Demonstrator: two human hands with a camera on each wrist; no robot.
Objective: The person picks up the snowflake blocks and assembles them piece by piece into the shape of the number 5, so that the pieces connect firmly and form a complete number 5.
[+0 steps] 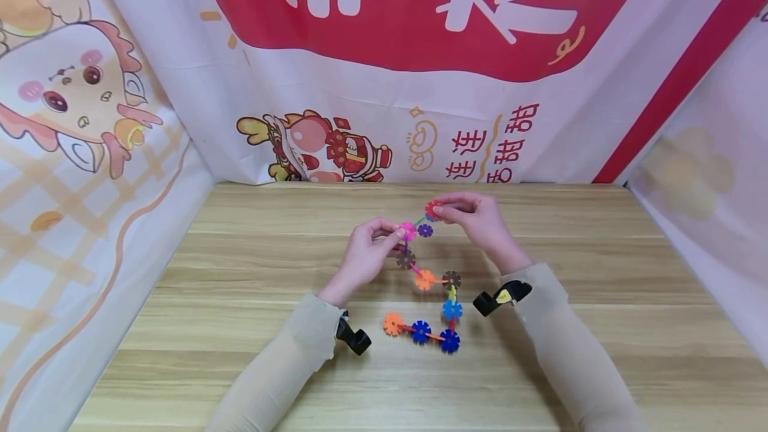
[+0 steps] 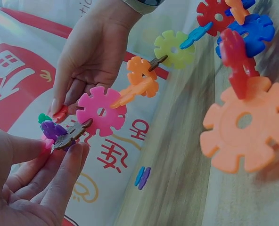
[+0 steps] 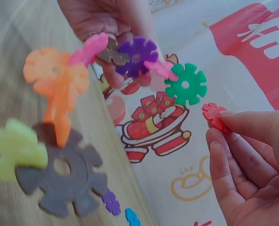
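Note:
A chain of notched plastic snowflake discs, slotted together, zigzags from my left hand (image 1: 367,253) toward me. That hand pinches the chain's far end, at a pink disc (image 1: 408,231) near a purple disc (image 3: 136,56) and a brown disc (image 1: 405,259). A green disc (image 3: 185,84) sticks out from this end. My right hand (image 1: 482,220) pinches a red disc (image 3: 215,116) between thumb and fingertips, close beside the green one. Whether red and green touch I cannot tell. An orange disc (image 1: 393,324) forms the chain's near end, beside a dark blue disc (image 1: 421,332).
Beyond the hands, a loose purple disc (image 1: 425,231) and a loose blue disc (image 3: 133,217) lie on the wooden table (image 1: 270,232). A printed cloth (image 1: 360,85) hangs along the table's back edge, with more cloth at both sides.

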